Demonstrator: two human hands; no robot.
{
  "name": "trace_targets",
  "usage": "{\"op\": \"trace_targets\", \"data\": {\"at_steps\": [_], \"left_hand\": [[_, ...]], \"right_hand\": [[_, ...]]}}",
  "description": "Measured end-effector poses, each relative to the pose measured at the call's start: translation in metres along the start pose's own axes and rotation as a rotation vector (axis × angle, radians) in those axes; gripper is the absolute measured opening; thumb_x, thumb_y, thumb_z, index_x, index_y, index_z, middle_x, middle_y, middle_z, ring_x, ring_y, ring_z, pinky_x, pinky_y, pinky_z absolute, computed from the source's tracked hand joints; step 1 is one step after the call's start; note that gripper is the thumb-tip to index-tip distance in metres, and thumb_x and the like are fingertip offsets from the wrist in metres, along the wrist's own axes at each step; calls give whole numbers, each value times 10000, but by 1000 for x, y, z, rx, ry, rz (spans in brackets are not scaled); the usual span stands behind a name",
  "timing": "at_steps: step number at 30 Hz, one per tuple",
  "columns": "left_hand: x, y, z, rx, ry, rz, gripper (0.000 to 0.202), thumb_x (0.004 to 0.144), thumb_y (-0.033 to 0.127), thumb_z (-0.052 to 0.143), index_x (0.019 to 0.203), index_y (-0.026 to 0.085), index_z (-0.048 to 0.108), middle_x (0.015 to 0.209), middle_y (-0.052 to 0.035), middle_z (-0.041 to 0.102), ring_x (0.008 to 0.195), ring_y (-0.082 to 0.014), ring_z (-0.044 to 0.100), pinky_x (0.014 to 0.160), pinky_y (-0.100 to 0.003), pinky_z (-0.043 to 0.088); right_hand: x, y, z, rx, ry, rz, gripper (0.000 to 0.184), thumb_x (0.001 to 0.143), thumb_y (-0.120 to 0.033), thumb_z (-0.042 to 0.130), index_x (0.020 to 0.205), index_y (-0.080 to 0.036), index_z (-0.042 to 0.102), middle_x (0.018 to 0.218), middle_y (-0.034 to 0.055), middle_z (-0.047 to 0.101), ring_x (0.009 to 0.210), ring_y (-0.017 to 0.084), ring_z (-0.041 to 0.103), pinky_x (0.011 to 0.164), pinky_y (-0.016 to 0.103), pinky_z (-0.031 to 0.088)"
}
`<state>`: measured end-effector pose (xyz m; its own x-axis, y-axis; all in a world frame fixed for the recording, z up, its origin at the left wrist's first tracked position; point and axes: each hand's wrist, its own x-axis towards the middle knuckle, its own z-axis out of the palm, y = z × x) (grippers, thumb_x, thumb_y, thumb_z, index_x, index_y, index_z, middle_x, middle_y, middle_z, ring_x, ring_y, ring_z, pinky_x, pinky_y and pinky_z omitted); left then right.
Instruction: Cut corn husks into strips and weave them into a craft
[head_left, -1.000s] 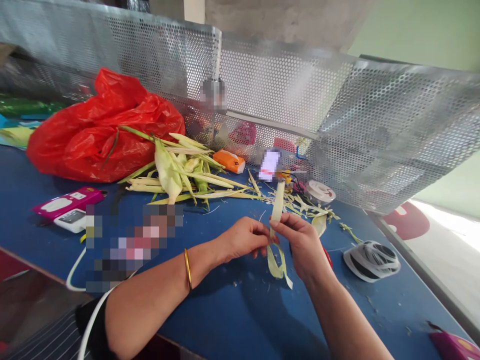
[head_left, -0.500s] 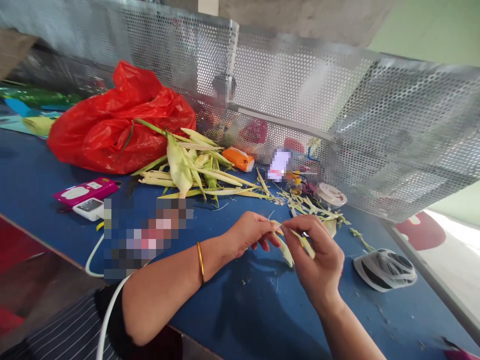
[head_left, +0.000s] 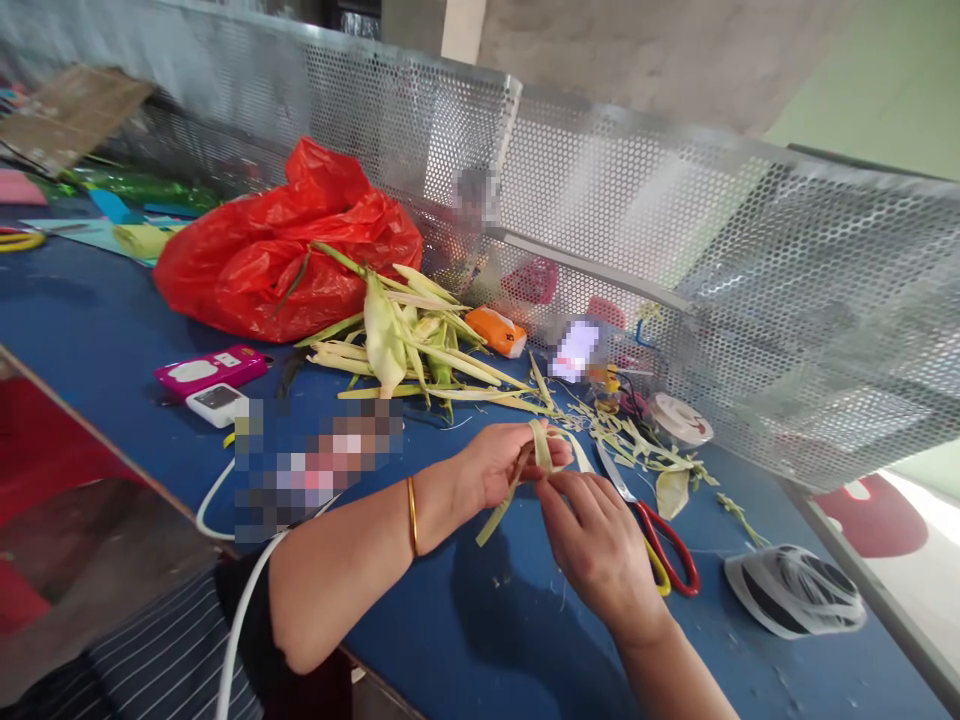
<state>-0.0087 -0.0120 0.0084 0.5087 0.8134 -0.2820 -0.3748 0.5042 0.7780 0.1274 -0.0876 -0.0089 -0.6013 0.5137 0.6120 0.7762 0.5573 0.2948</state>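
My left hand (head_left: 496,462) and my right hand (head_left: 592,535) meet over the blue table (head_left: 480,640), both pinched on a pale green leaf strip (head_left: 537,448). The strip loops over my left fingers and one end hangs down to the left (head_left: 495,512). A gold bangle sits on my left wrist (head_left: 412,516). Just right of my right hand lie scissors with red and yellow handles (head_left: 660,545). Behind my hands is a pile of green and cream leaves (head_left: 397,340).
A red plastic bag (head_left: 277,250) lies at the back left against a perforated metal screen (head_left: 600,190). Pink and white devices (head_left: 210,375), an orange box (head_left: 496,331), a tape roll (head_left: 679,417), leaf scraps (head_left: 637,440) and a spool of white thread (head_left: 795,590) lie around.
The strip was held upright a second ago, then lowered; now it is looped over my left fingers. My right hand has moved below the left. The scissors have come into sight.
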Motion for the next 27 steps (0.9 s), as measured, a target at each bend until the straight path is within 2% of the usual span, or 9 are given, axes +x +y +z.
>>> {"op": "trace_targets", "data": {"at_steps": [5, 7, 11, 14, 16, 19, 22, 24, 27], "left_hand": [[-4, 7, 4, -126, 78, -23, 155, 894, 219, 582, 805, 125, 667, 750, -57, 693, 653, -107, 636, 609, -194, 485], [-5, 7, 6, -132, 90, -29, 184, 912, 231, 563, 812, 116, 666, 751, -65, 690, 651, -110, 638, 619, -198, 494], [-6, 2, 10, -154, 64, -50, 171, 909, 230, 565, 821, 114, 655, 743, -55, 679, 632, -112, 621, 630, -214, 495], [-8, -5, 12, -125, 7, -48, 162, 855, 250, 638, 765, 116, 647, 702, -38, 656, 601, -106, 586, 601, -214, 467], [-8, -9, 12, -89, -44, -40, 183, 817, 259, 678, 714, 114, 638, 684, -34, 644, 588, -96, 563, 576, -204, 437], [-8, -10, 12, -19, -40, 6, 203, 814, 257, 670, 676, 112, 636, 667, -25, 629, 582, -80, 546, 563, -186, 420], [-7, -9, 12, 81, 17, 69, 200, 838, 268, 636, 705, 119, 655, 680, -26, 644, 579, -86, 573, 594, -200, 467], [-7, -9, 12, 128, 33, 72, 210, 848, 284, 618, 725, 121, 663, 683, -33, 655, 575, -105, 602, 609, -230, 498], [-8, -9, 13, 161, 52, 76, 198, 847, 275, 614, 733, 120, 663, 672, -31, 650, 537, -106, 598, 585, -240, 502]], "right_hand": [[3, 0, -2, 81, 5, 29, 168, 937, -101, 479, 912, -186, 621, 789, 58, 675, 725, 179, 619, 710, 330, 471], [3, -1, -3, 55, 31, 16, 124, 927, -116, 514, 952, -179, 617, 754, 36, 669, 677, 169, 602, 732, 344, 458], [4, -6, -3, -59, 13, -17, 292, 912, -43, 471, 1130, -174, 616, 960, 80, 697, 856, 205, 616, 830, 383, 429], [6, -10, -2, -35, -61, -67, 259, 921, -57, 452, 1014, -180, 661, 865, 64, 668, 823, 206, 589, 869, 388, 423], [8, -11, -2, 12, -47, -66, 246, 925, -66, 453, 916, -194, 663, 781, 39, 640, 773, 194, 578, 872, 384, 423], [8, -9, -2, 158, 104, 129, 193, 926, -86, 490, 907, -214, 633, 835, 39, 647, 816, 190, 600, 820, 357, 438], [5, -3, -2, 322, 257, 522, 120, 948, -178, 509, 858, -221, 575, 848, 42, 620, 798, 184, 591, 711, 314, 442], [2, 1, 0, 350, 266, 716, 206, 962, -255, 495, 758, -227, 510, 755, 19, 576, 708, 175, 549, 640, 295, 412], [0, 4, 2, 346, 179, 839, 249, 967, -339, 465, 744, -231, 491, 696, 7, 581, 641, 172, 526, 594, 282, 372]]}}
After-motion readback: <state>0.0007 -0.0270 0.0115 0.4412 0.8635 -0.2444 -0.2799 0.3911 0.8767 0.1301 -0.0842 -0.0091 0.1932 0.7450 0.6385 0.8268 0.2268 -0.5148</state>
